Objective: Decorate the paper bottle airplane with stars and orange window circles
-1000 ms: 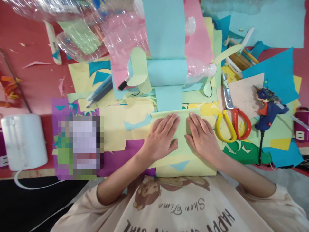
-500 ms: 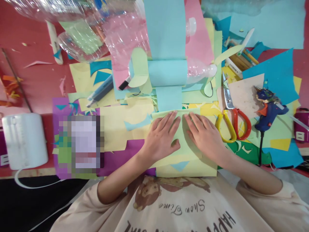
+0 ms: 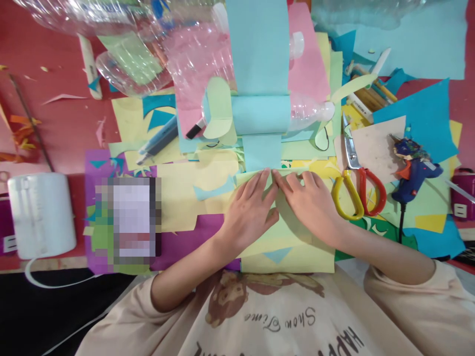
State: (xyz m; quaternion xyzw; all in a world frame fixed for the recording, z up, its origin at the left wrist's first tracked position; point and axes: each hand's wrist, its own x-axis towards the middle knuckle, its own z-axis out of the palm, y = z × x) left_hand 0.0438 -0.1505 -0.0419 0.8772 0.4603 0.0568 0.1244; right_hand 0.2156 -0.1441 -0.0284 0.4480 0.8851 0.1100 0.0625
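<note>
Paper: light green sheet [image 3: 293, 237], 6 o'clock on the table [image 3: 63, 133].
Left hand [image 3: 248, 212]: grip open, flat on the sheet, clasping nothing.
Right hand [image 3: 311, 205]: likewise; fingertips meet at the sheet's 12 o'clock edge.
Scissors [image 3: 356, 193]: 3 o'clock.
Risk: loose papers beneath could slide, skewing the crease.

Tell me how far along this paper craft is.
Done: a clear bottle wears a blue paper band and pale green cut-outs. In hand: the left hand and right hand press flat on a light green sheet, fingertips meeting at its far edge. Remaining: scissors and glue gun lie untouched nearby, so cutting or gluing that sheet seems undone.
</note>
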